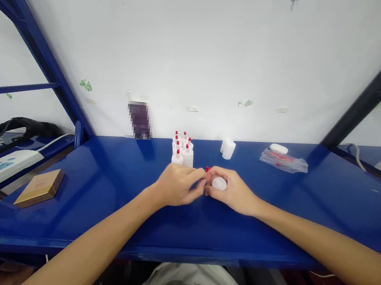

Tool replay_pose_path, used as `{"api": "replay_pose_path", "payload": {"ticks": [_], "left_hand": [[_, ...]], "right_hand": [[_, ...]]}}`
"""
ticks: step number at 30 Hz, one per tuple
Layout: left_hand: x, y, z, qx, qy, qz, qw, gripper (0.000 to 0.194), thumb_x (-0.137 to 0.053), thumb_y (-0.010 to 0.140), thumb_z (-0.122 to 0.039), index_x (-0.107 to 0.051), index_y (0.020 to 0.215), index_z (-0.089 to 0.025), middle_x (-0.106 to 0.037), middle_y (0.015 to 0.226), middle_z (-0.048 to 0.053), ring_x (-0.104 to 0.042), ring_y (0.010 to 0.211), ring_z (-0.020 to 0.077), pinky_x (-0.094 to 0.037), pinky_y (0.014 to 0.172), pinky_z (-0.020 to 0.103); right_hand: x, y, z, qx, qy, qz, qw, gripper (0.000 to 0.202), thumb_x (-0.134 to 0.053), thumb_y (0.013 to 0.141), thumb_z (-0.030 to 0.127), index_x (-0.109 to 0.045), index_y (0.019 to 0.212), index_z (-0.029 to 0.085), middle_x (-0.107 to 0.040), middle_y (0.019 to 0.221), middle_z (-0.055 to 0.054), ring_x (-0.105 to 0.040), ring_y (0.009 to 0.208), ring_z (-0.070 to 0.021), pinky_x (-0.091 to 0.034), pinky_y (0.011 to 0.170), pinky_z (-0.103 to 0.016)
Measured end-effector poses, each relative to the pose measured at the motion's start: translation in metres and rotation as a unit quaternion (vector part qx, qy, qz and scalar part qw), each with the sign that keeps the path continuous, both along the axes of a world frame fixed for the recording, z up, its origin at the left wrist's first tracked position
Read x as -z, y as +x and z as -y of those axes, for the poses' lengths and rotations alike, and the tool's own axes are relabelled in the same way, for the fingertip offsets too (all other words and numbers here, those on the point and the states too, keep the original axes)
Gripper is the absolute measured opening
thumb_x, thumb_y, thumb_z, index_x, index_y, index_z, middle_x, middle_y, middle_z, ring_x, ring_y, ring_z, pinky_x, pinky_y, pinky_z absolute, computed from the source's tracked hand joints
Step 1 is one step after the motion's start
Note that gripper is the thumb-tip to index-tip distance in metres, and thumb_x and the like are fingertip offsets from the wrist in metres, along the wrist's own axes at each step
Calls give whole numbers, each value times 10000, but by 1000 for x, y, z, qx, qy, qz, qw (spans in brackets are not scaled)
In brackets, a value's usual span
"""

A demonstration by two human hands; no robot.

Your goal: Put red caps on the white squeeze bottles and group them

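Note:
My right hand (235, 190) is wrapped round a small white plastic bottle (219, 183), whose round end faces me. Close against its fingertips, my left hand (182, 183) is closed in a pinch; whatever sits between the fingers is too small or hidden to make out. Just beyond the hands lie several small red caps (207, 169), partly covered by the right fingers. Behind my left hand stands a group of white bottles (188, 157) with red-tipped nozzles, upright and close together. Farther back, two white bottles (228, 150) without red tips stand side by side.
A clear plastic bag (285, 161) with red pieces lies at the back right, a white oval object (279, 148) beside it. On the left of the blue table (101, 214) lies a gold box (40, 188). A power strip (0, 170) is beyond the left edge.

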State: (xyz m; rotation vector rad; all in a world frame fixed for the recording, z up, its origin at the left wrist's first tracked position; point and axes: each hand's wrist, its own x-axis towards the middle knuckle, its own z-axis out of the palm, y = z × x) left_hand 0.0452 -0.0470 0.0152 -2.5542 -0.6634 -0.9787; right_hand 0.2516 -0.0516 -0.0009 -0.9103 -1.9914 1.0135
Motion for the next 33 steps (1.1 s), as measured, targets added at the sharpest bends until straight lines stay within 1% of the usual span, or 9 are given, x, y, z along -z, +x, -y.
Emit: {"api": "replay_pose_path", "payload": {"ticks": [2,5,8,11,16,19,22,26,33], "left_hand": [[6,8,4,-1,-48,-33,998,164,-450,929,-226,-588,854,-180,-627,619,-23,-549,505,117,-323,493,249],[12,11,4,-32,-118,-77,990,195,-416,963,-255,-590,914,-181,-659,685,-6,-598,572,143,-356,529,259],[15,9,2,-79,-160,-117,977,214,-395,982,-272,-590,956,-187,-670,713,3,-627,615,168,-385,561,269],[17,10,0,-102,-191,-151,964,223,-392,988,-287,-593,1012,-192,-685,749,13,-651,655,191,-418,585,286],[18,14,0,-109,-238,-139,955,310,-383,992,-271,-527,1256,-196,-713,975,56,-686,836,213,-494,685,309],[19,15,-1,-125,-249,-127,952,368,-364,999,-274,-489,1335,-188,-704,1046,83,-686,894,225,-514,724,323],[20,15,-3,-134,-252,-131,949,380,-358,1000,-278,-515,1332,-177,-704,1035,94,-685,896,234,-521,743,334],[20,15,-5,-131,-259,-135,947,348,-370,995,-273,-597,1241,-177,-708,925,81,-680,832,226,-519,737,329],[22,14,-9,-120,-270,-113,949,301,-408,978,-241,-609,1187,-162,-711,947,91,-676,863,222,-515,764,316]], "right_hand": [[2,0,0,-5,-20,-6,1000,80,-644,741,184,-569,761,164,-553,680,30,-465,619,-108,-394,577,-230],[2,3,0,-5,-14,-9,1000,90,-628,740,184,-554,693,162,-519,634,39,-436,583,-94,-368,548,-224],[-1,6,-1,43,-17,-35,998,146,-640,767,240,-539,686,172,-498,564,52,-422,508,-84,-342,492,-222],[-3,9,-7,91,-50,-78,991,175,-651,780,290,-532,705,185,-490,472,62,-434,430,-92,-335,441,-226],[1,12,-22,115,-109,-180,971,205,-707,734,290,-524,753,199,-523,441,65,-531,402,-137,-471,470,-271],[3,12,-26,118,-139,-216,959,250,-739,696,271,-508,764,205,-506,451,80,-502,347,-130,-430,388,-250],[1,12,-27,100,-172,-233,952,231,-685,746,335,-496,741,201,-497,481,68,-458,327,-110,-354,327,-228],[-4,11,-24,74,-219,-235,944,280,-468,854,434,-482,712,193,-488,490,32,-454,332,-117,-338,321,-233],[-8,12,-21,57,-214,-208,953,244,-418,853,452,-442,917,218,-514,552,48,-437,331,-119,-241,305,-211]]}}
